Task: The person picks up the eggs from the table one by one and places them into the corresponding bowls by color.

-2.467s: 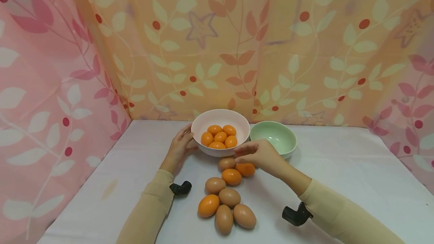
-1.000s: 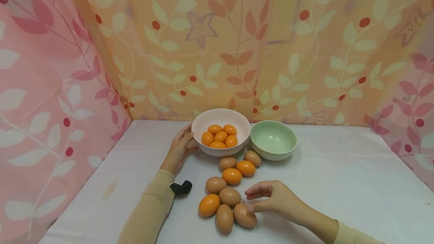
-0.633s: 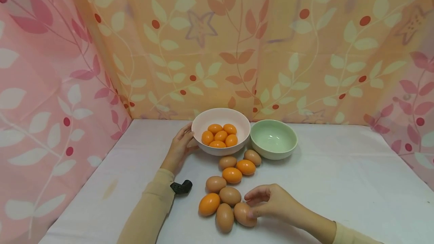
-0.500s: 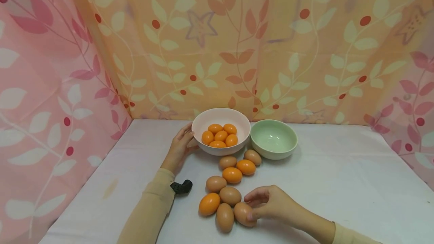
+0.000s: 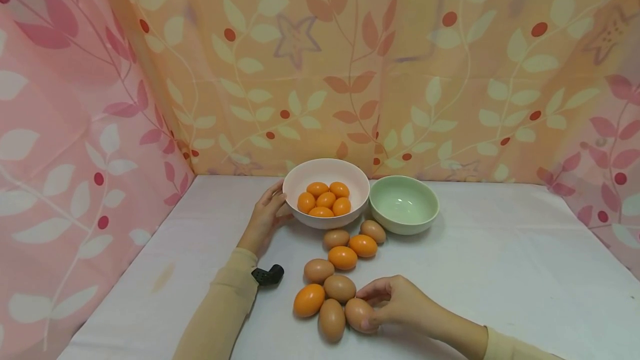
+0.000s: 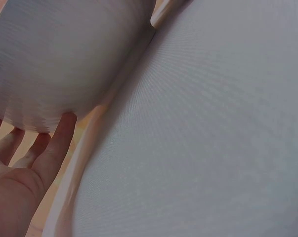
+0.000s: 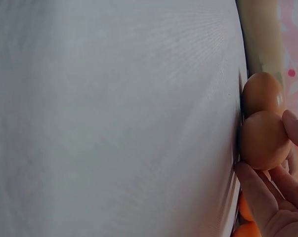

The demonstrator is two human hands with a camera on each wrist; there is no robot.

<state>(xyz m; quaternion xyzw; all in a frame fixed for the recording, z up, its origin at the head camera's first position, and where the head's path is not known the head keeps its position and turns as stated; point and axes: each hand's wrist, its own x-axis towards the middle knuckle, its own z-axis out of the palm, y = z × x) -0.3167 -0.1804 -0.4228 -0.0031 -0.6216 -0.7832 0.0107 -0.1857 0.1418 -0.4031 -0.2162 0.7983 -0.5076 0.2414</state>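
My left hand rests its fingertips against the left side of a pale pink bowl. In the left wrist view its fairly straight fingers touch the bowl's outer wall. Inside lie several orange eggs. At the near right of the loose group, my right hand pinches a brown egg between thumb and fingers. The right wrist view has this brown egg low on the table, its thumb on one side and fingers on the other.
A light green bowl with nothing in it stands right of the pink one. Between the bowls and the front lie more brown eggs and orange eggs on the white tablecloth. Patterned curtains hang behind and at the sides.
My right hand has come from beside the bowls down to the nearest right brown egg, and its thumb and fingers have closed around it. My left hand has stayed at the pink bowl.
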